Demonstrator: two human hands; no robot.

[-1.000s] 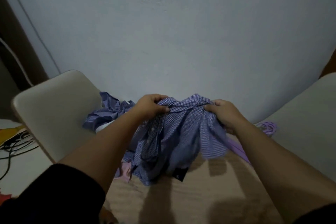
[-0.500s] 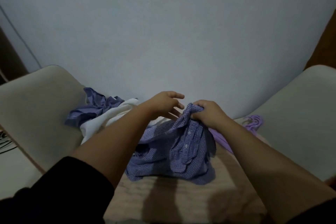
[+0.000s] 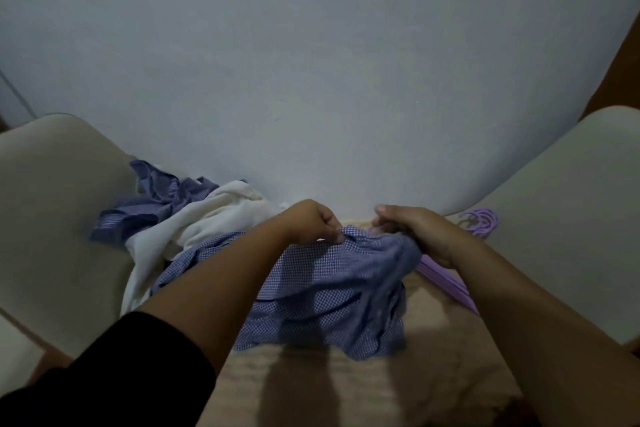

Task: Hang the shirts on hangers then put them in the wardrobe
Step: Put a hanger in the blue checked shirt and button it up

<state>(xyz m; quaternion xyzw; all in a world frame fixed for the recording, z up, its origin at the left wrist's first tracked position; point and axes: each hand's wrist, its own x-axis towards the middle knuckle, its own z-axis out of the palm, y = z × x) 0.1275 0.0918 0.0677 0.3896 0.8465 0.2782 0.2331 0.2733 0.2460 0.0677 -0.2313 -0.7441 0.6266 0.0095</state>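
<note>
Both hands are on the checked blue shirt (image 3: 332, 291) at the middle of the beige table (image 3: 381, 388): left hand (image 3: 311, 222) pinches its top edge, right hand (image 3: 419, 232) grips the bunched cloth. Purple hangers (image 3: 481, 222) lie by the table's right edge, a white garment (image 3: 207, 225) and another blue shirt (image 3: 152, 204) by the left.
</note>
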